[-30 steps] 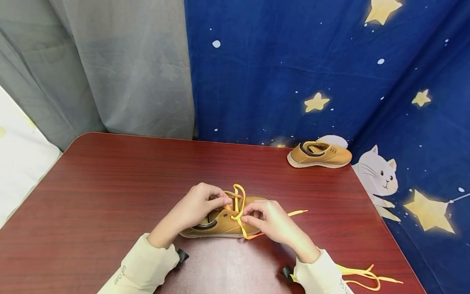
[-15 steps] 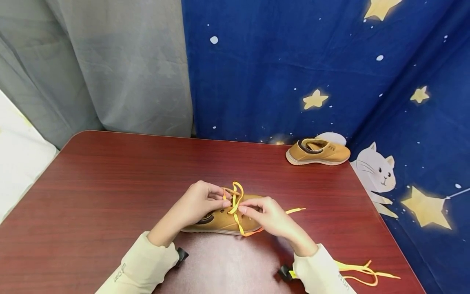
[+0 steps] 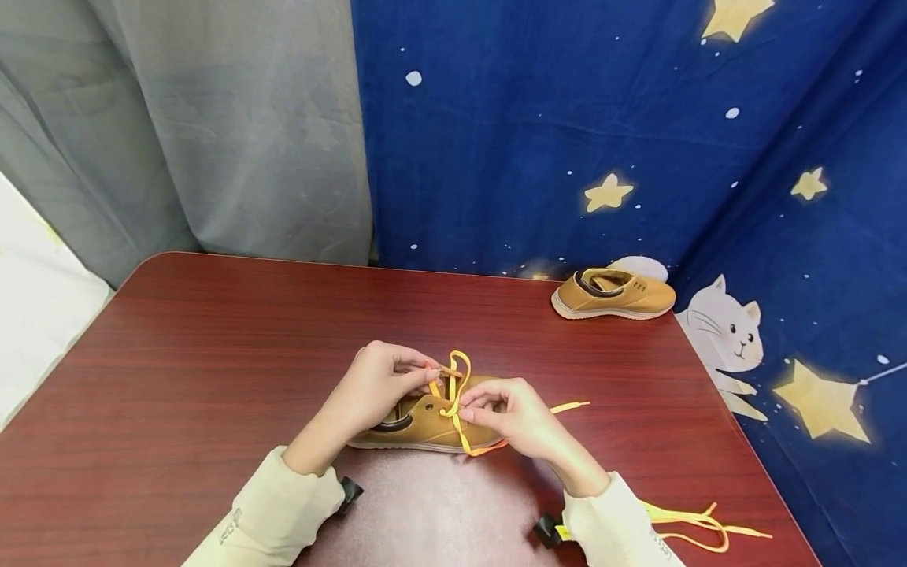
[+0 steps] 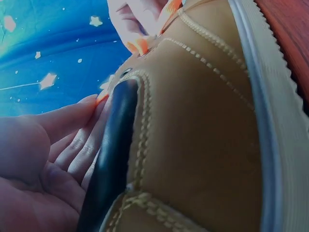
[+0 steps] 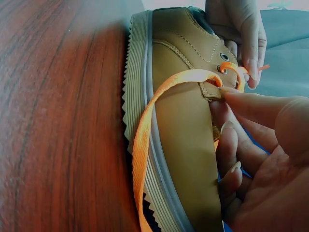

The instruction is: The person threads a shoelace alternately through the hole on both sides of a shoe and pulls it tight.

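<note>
A tan shoe [image 3: 418,431] lies sole down on the table, toe to the right. A yellow-orange shoelace [image 3: 457,429] is partly threaded through its eyelets, with a loop standing up above them. My left hand [image 3: 372,390] pinches one end of this lace between thumb and fingers, above the shoe's opening. At the front of the lacing, my right hand [image 3: 520,417] grips the edge of the eyelet flap [image 5: 211,91], its thumb outside and fingers on the inner side. In the right wrist view, the lace [image 5: 164,87] arches past the thumb tip and down over the sole.
Another tan shoe [image 3: 616,293], unlaced, stands at the table's far right corner. A loose yellow lace [image 3: 697,521] lies near the right sleeve [image 3: 616,524]. Behind the reddish-brown table [image 3: 234,339] hang a grey curtain [image 3: 262,134] and a blue star-patterned curtain [image 3: 496,142].
My left hand has shifted slightly up and left with the lace end, drawing it back from the eyelets. The right hand stays at the flap, its fingers slightly rearranged.
</note>
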`<state>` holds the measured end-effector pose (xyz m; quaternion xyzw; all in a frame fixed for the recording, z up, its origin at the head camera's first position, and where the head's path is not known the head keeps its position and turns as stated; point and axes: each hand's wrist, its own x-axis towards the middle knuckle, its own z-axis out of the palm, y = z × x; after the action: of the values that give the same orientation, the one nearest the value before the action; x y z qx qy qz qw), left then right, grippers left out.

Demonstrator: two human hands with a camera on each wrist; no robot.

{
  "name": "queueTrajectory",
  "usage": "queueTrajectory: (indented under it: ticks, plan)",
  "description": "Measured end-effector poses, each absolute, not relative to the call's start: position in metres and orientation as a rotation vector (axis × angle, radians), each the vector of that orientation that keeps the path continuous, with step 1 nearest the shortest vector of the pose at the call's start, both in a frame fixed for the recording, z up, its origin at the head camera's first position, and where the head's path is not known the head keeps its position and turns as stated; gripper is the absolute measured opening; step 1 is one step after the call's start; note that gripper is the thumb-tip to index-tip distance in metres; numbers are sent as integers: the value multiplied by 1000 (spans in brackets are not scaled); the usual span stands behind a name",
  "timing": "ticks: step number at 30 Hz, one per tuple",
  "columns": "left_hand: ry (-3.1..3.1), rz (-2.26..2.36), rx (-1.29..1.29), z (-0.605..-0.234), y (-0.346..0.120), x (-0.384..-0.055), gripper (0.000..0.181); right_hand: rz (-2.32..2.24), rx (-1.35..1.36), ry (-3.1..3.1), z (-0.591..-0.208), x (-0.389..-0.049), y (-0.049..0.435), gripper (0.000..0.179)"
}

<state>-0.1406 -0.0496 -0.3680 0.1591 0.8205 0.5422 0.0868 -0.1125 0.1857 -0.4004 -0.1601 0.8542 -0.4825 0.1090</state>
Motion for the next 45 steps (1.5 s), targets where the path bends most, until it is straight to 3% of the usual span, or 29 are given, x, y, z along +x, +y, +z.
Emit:
queueTrajectory:
  ticks: [20,28,35,45]
  plan:
    - [2282,2078,265,-344,-83,-152,28,-1459,-444,2509,-404,-113,186,16]
    - [2136,2329,231,-342,-91,-153,23,-1442,-464,2515,-406,-114,186,16]
    - [2026,2602,200,-338,-94,-154,8,-1435,-494,2529,-404,-114,186,15]
    - [1993,2738,128,-334,-99,-154,6,-1399,-491,2566,-399,-112,185,11]
